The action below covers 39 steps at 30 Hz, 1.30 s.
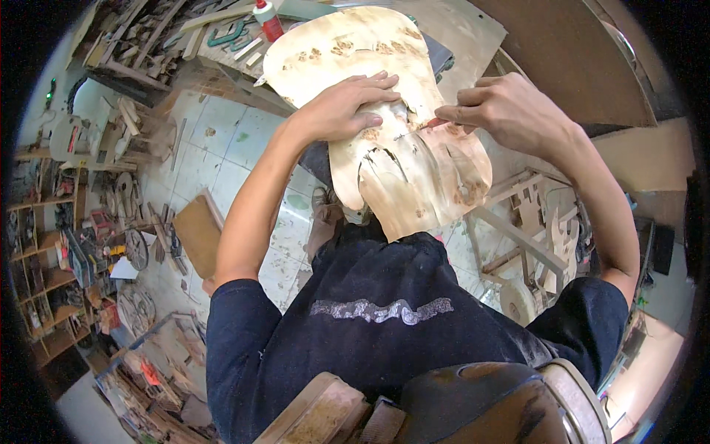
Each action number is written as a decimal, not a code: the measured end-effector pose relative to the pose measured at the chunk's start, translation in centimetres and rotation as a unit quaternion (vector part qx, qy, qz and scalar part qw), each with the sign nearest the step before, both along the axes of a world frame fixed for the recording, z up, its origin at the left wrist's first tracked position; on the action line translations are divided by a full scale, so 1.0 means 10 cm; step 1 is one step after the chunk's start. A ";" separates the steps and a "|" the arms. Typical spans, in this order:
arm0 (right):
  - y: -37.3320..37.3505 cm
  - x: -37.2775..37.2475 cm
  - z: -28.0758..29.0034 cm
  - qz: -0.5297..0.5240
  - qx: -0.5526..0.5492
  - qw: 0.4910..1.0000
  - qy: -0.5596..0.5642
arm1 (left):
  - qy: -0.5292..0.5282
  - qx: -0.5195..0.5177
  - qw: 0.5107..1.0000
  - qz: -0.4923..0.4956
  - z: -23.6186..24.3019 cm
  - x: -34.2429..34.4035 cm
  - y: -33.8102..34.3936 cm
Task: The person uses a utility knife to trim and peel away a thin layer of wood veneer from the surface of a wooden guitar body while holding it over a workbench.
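A pale, curvy-outlined wood veneer sheet point(355, 63) with brown burl knots lies before me on a workbench. It has dark cracks and a loose, curling flap point(399, 185) at its near end. My left hand point(347, 105) rests flat on the veneer's middle, fingers stretched out and thumb apart. On the right, my right hand point(503, 111) is closed around a small red-handled tool point(438, 123). Its thin tip points left and touches the veneer near a torn spot, just right of my left thumb. The tool's exact kind is too small to make out.
Behind the veneer, a red bottle with a white cap point(268, 21) and a green clamp point(226, 33) sit on the bench. A large brown board point(569, 52) stands at far right. Wooden frames point(518, 237) stand low right; cluttered shelves point(52, 259) line the left.
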State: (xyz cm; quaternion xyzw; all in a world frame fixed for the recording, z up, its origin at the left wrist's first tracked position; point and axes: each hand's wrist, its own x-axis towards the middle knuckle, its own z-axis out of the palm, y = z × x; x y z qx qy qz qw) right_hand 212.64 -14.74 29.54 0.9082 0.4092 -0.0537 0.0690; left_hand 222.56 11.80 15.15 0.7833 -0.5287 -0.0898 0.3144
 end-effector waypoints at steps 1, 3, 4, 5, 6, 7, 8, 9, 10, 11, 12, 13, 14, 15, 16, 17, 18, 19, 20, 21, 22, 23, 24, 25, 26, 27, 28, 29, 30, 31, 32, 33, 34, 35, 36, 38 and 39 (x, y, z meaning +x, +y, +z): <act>0.01 0.00 0.05 0.007 0.000 1.000 -0.005 | -0.001 -0.004 1.000 -0.004 0.00 0.02 0.00; -0.01 -0.01 0.04 0.004 -0.008 1.000 -0.012 | -0.001 -0.009 1.000 -0.013 -0.02 0.02 -0.01; -0.01 -0.01 0.03 0.001 -0.015 1.000 -0.020 | 0.006 -0.006 1.000 -0.008 -0.03 0.02 0.01; -0.03 0.00 0.02 0.000 -0.018 1.000 -0.020 | 0.012 -0.004 1.000 -0.006 -0.02 0.03 0.00; -0.05 0.01 -0.02 0.006 -0.013 0.999 -0.033 | 0.012 -0.006 1.000 -0.007 -0.02 0.03 -0.01; -0.06 0.00 -0.03 0.012 -0.008 0.999 -0.046 | 0.007 -0.008 1.000 -0.007 -0.02 0.03 -0.02; -0.06 0.01 -0.03 0.013 -0.009 0.999 -0.046 | 0.003 -0.007 1.000 -0.005 -0.02 0.03 -0.01; -0.06 0.01 -0.03 0.013 -0.010 0.999 -0.041 | 0.004 -0.008 1.000 -0.004 -0.02 0.03 -0.01; -0.06 0.01 -0.02 0.014 -0.010 0.999 -0.037 | 0.006 -0.007 1.000 -0.003 -0.03 0.03 -0.02; -0.05 0.00 0.00 0.015 -0.011 0.999 -0.036 | 0.008 -0.005 1.000 -0.001 -0.03 0.03 -0.02; -0.04 0.00 0.04 0.013 -0.017 0.999 -0.025 | 0.008 -0.006 1.000 0.001 -0.03 0.03 -0.01; -0.03 0.00 0.05 0.011 -0.023 1.000 -0.014 | 0.022 -0.004 1.000 0.005 -0.02 0.03 -0.01; -0.02 0.00 0.05 0.011 -0.023 1.000 -0.014 | 0.036 -0.002 0.999 0.008 -0.01 0.02 -0.01; -0.02 0.00 0.05 0.015 -0.023 1.000 -0.015 | 0.036 -0.003 0.999 0.008 -0.01 0.02 -0.01; -0.02 0.00 0.04 0.018 -0.023 0.999 -0.016 | 0.028 -0.002 1.000 0.008 -0.01 0.01 -0.01; -0.02 0.00 0.02 0.020 -0.023 0.999 -0.016 | 0.021 -0.001 1.000 0.008 -0.01 0.01 -0.01; -0.03 0.01 0.00 0.017 -0.025 0.999 -0.019 | 0.021 -0.001 1.000 0.010 -0.02 0.01 0.00; -0.03 0.01 -0.01 0.015 -0.027 0.999 -0.022 | 0.020 -0.004 1.000 0.011 -0.03 0.01 0.00; -0.04 0.00 -0.01 0.015 -0.027 0.999 -0.021 | 0.019 -0.006 1.000 0.011 -0.03 0.00 -0.01; -0.04 -0.01 -0.02 0.022 -0.033 0.999 -0.032 | 0.020 -0.006 1.000 0.012 -0.03 0.00 -0.01; -0.04 -0.02 -0.02 0.028 -0.038 0.998 -0.043 | 0.019 -0.006 1.000 0.012 -0.02 0.00 -0.01; -0.05 -0.02 -0.04 0.027 -0.038 0.998 -0.042 | 0.019 -0.006 1.000 0.011 -0.01 0.01 -0.02; -0.04 -0.02 -0.08 0.023 -0.026 0.999 -0.035 | 0.020 -0.006 1.000 0.010 -0.01 0.01 -0.03; -0.04 -0.02 -0.11 0.018 -0.014 0.999 -0.029 | 0.011 -0.006 1.000 0.009 -0.01 0.01 -0.03; -0.01 -0.04 -0.13 0.019 -0.015 0.999 -0.031 | -0.002 -0.009 1.000 0.010 0.00 0.00 -0.02; 0.02 -0.08 -0.15 0.015 -0.029 0.999 -0.038 | -0.004 -0.010 1.000 0.010 0.01 0.00 -0.02; 0.05 -0.11 -0.15 0.011 -0.043 0.998 -0.045 | -0.003 -0.013 1.000 0.008 0.01 -0.01 -0.02; 0.09 -0.13 -0.14 0.012 -0.042 0.998 -0.045 | 0.002 -0.014 1.000 0.006 0.00 -0.01 -0.01; 0.12 -0.14 -0.12 -0.001 -0.057 0.998 -0.037 | 0.002 -0.013 1.000 0.008 -0.02 -0.01 0.00; 0.14 -0.16 -0.10 -0.014 -0.073 0.997 -0.030 | 0.006 -0.013 1.000 0.008 -0.04 -0.01 0.00; 0.14 -0.17 -0.06 -0.012 -0.073 0.997 -0.031 | 0.010 -0.014 1.000 0.009 -0.04 0.00 -0.01; 0.14 -0.19 -0.01 -0.021 -0.068 0.997 -0.038 | 0.008 -0.014 1.000 0.012 -0.04 0.00 -0.02; 0.13 -0.19 0.04 -0.029 -0.064 0.997 -0.044 | 0.005 -0.017 1.000 0.012 -0.04 0.00 -0.03; 0.13 -0.20 0.08 -0.029 -0.063 0.997 -0.044 | 0.003 -0.019 1.000 0.011 -0.05 0.00 -0.03; 0.12 -0.20 0.12 -0.017 -0.040 0.998 -0.053 | 0.004 -0.018 1.000 0.011 -0.05 -0.01 -0.02; 0.12 -0.21 0.13 -0.007 -0.017 0.998 -0.062 | 0.012 -0.017 1.000 0.016 -0.06 -0.01 -0.02; 0.12 -0.20 0.11 -0.009 -0.028 0.998 -0.064 | 0.013 -0.017 1.000 0.014 -0.06 -0.01 -0.02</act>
